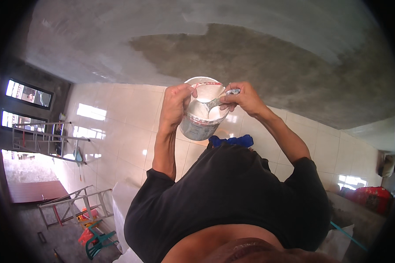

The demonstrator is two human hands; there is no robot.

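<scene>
A round bucket stands on the tiled floor in front of me, its inside coated with a wet white paste. My right hand is closed around the handle of a paste-smeared scraper, whose broad end is over the bucket's mouth. On the other side of the rim, my left hand pinches a thin pale piece with a red-speckled edge, which spans the opening. Whether this piece is a second blade or part of the bucket, I cannot tell. The fingertips of my left hand are partly hidden.
Ahead rises a grey wall with lighter and darker patches. Metal ladders and a green plastic chair are to the left. Blue cloth lies close before my body. A red bundle sits at the far right.
</scene>
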